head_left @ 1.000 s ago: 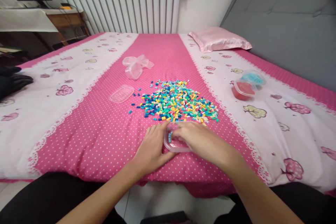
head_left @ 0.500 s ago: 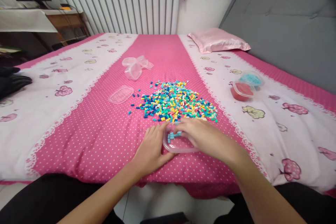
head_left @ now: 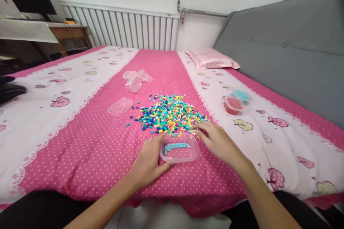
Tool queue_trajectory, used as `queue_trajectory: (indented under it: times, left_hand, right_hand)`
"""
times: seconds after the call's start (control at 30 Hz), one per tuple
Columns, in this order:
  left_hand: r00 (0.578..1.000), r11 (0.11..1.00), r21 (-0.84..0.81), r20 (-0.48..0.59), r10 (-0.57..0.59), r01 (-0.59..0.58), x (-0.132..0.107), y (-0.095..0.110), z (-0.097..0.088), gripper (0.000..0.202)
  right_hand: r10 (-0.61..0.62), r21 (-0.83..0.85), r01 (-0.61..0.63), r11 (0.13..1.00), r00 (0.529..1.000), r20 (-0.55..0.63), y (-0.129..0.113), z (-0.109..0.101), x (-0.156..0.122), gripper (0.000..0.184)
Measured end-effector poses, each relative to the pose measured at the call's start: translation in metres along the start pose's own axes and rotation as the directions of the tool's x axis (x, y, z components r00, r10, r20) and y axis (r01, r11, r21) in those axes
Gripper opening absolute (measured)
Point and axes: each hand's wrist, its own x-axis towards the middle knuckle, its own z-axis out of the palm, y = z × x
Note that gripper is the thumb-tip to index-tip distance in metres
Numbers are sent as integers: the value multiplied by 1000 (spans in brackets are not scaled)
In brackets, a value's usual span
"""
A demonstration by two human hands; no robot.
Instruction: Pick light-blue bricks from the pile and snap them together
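A clear plastic container (head_left: 179, 157) sits on the bed near its front edge. Inside lies a bent row of small light-blue building blocks (head_left: 176, 146). My left hand (head_left: 147, 159) grips the container's left side, thumb at the near corner and fingers along the far-left rim. Just beyond the container spreads a heap of tiny multicoloured building blocks (head_left: 172, 112). At the heap's near right edge is my right hand (head_left: 215, 141), its fingers bent and drawn together over the blocks. Whatever may be between those fingertips is too small to make out.
Left of the heap lies a clear lid (head_left: 120, 106). Several empty clear containers (head_left: 134, 83) are grouped farther back. On the right stand a tub with red contents (head_left: 232, 106) and another with light-blue contents (head_left: 242, 95). A pink pillow (head_left: 212, 59) lies by the grey headboard (head_left: 282, 50).
My right hand has moved out of the container to the right edge of the heap, uncovering the light-blue row. My left hand keeps its grip. The camera view has tilted up slightly.
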Motion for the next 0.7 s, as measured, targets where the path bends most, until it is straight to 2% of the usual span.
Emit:
queue_trajectory:
  times: [0.17, 0.43, 0.7]
  left_hand:
    - [1000, 1000, 13, -27, -2, 2, -2, -1, 1, 79]
    - [994, 1000, 13, -108, -5, 6, -5, -4, 3, 76]
    - [993, 998, -38, -112, -45, 41, -4, 1, 1, 72]
  right_hand:
    - [137, 93, -127, 987, 985, -105, 19, 26, -8, 37]
    - [103, 224, -71, 972, 985, -138, -4, 50, -7, 47]
    - [156, 311, -97, 945, 973, -169, 4, 67, -10, 59]
